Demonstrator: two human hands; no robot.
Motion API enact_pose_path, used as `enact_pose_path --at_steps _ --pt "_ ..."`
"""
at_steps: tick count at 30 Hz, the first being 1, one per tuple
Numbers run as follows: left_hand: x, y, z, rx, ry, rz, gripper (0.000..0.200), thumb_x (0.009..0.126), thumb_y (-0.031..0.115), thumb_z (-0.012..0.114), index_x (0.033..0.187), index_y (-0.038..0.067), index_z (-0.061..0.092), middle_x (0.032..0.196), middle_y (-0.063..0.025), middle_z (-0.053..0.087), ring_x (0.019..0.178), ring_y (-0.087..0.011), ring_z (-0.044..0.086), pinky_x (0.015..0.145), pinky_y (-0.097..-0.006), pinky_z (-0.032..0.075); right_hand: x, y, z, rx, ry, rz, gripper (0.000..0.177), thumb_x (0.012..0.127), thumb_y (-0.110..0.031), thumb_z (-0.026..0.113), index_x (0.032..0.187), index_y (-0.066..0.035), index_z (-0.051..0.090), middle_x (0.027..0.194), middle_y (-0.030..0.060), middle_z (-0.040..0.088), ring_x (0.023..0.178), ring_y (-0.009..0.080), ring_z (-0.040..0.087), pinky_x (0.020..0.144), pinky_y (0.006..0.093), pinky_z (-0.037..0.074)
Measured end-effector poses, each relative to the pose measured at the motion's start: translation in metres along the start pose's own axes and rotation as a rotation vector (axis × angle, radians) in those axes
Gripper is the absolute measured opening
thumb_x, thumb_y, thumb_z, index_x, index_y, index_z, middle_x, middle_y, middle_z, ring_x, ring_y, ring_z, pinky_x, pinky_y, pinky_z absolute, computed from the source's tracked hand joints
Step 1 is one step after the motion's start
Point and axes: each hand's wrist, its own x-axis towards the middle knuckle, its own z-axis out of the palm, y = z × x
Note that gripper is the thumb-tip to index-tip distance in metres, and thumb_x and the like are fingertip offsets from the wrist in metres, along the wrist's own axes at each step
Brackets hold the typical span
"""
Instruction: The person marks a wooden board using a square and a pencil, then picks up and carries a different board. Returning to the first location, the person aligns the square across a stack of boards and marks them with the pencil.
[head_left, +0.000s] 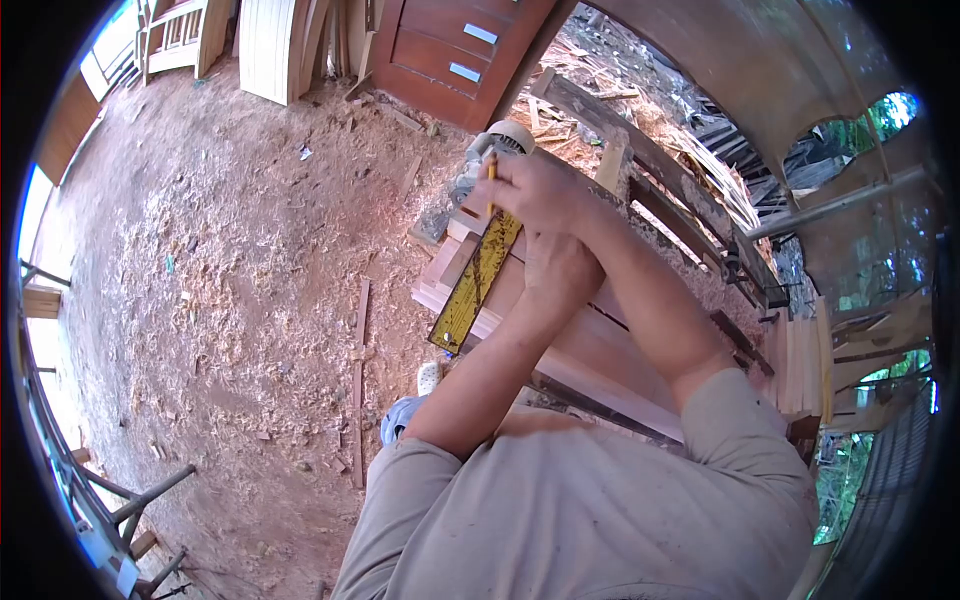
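Note:
My right hand (533, 190) is closed in a pinch around a thin yellow pencil (491, 182), held upright over the work. Just below it, my left hand (562, 268) is closed at the upper end of a worn yellow ruler (475, 285) with dark smudges. The ruler's upper end is hidden by my hands. It slants across reddish wooden boards (600, 355), and its lower end, with a small hole, juts past their edge. My right forearm passes above my left wrist.
A grey power tool (470, 170) with a round beige part lies beyond my hands. A wooden frame (665, 180) stands to the right. Wood shavings (220, 300) and thin strips (361, 400) cover the ground. A red-brown panelled door (440, 55) and pale planks (268, 45) stand behind.

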Motion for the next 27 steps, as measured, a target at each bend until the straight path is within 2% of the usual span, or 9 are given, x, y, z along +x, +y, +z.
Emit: enact_pose_path --at_steps 4,8,10,11,13,17,20,23,27 --pt "0.002 0.002 -0.013 0.023 -0.009 -0.078 0.054 0.096 0.031 0.053 0.145 0.010 0.047 0.145 -0.0151 0.052 0.138 -0.0330 0.044 0.112 -0.0600 0.025 0.019 0.010 -0.016 -0.165 0.032 0.140 0.038 0.096 -0.035 0.058 0.108 -0.001 0.068 0.095 0.0221 0.072 0.093 0.0388 0.070 0.087 0.0476 0.053" --pt "0.001 0.002 -0.007 -0.089 0.079 -0.074 0.053 0.094 0.030 0.056 0.142 0.009 0.050 0.145 -0.0155 0.051 0.139 -0.0371 0.042 0.112 -0.0595 0.026 0.012 -0.004 -0.005 -0.372 0.132 -0.148 0.030 0.094 -0.028 0.060 0.101 -0.001 0.068 0.090 0.0170 0.071 0.087 0.0361 0.069 0.079 0.0448 0.054" --pt "-0.005 -0.003 -0.001 -0.459 -0.005 -0.166 0.055 0.092 0.030 0.059 0.142 0.009 0.051 0.146 -0.0161 0.050 0.140 -0.0387 0.040 0.113 -0.0567 0.029 -0.001 -0.013 0.008 -0.430 0.139 -0.233 0.028 0.095 -0.027 0.059 0.101 -0.001 0.068 0.090 0.0169 0.071 0.087 0.0363 0.069 0.080 0.0449 0.054" --pt "-0.012 -0.004 0.010 -0.457 -0.015 -0.168 0.055 0.092 0.030 0.059 0.142 0.009 0.051 0.146 -0.0161 0.050 0.140 -0.0387 0.040 0.113 -0.0567 0.029 -0.008 -0.020 0.013 -0.393 0.114 -0.301 0.026 0.095 -0.027 0.059 0.100 -0.003 0.068 0.090 0.0171 0.071 0.087 0.0361 0.069 0.081 0.0446 0.054" --pt "-0.023 -0.007 0.033 -0.067 0.368 -0.007 0.055 0.091 0.030 0.062 0.140 0.008 0.052 0.147 -0.0174 0.049 0.139 -0.0394 0.040 0.114 -0.0542 0.031 -0.021 -0.038 0.017 -0.291 0.017 -0.327 0.024 0.095 -0.027 0.059 0.098 -0.005 0.069 0.092 0.0167 0.071 0.088 0.0346 0.070 0.082 0.0433 0.054" --pt "-0.015 -0.006 0.020 0.008 0.298 0.048 0.053 0.091 0.030 0.061 0.140 0.010 0.053 0.147 -0.0178 0.050 0.139 -0.0389 0.040 0.114 -0.0546 0.030 -0.011 -0.027 0.011 -0.105 -0.157 -0.105 0.029 0.096 -0.027 0.059 0.108 -0.002 0.069 0.094 0.0181 0.072 0.093 0.0370 0.070 0.086 0.0461 0.054" --pt "0.000 -0.005 -0.001 -0.237 0.143 -0.031 0.050 0.089 0.030 0.062 0.135 0.010 0.058 0.142 -0.0156 0.054 0.136 -0.0401 0.042 0.114 -0.0579 0.029 0.012 0.000 -0.001 0.112 -0.079 0.085 0.031 0.096 -0.030 0.060 0.107 -0.002 0.068 0.092 0.0191 0.072 0.090 0.0357 0.071 0.084 0.0448 0.054" --pt "0.000 0.001 -0.015 -0.175 0.043 -0.046 0.043 0.090 0.024 0.057 0.126 0.002 0.066 0.140 -0.0177 0.055 0.137 -0.0418 0.040 0.115 -0.0617 0.023 0.019 0.017 -0.010 -0.262 0.143 0.070 0.032 0.097 -0.031 0.059 0.107 -0.002 0.068 0.092 0.0179 0.073 0.086 0.0312 0.071 0.081 0.0413 0.054" --pt "0.002 0.002 -0.017 -0.095 -0.001 -0.081 0.032 0.086 0.019 0.058 0.104 0.000 0.075 0.135 -0.0166 0.057 0.127 -0.0376 0.046 0.113 -0.0630 0.025 -0.001 0.043 -0.024 0.195 0.485 0.075 0.030 0.099 -0.030 0.057 0.106 -0.002 0.068 0.089 0.0136 0.073 0.082 0.0244 0.071 0.077 0.0370 0.054"
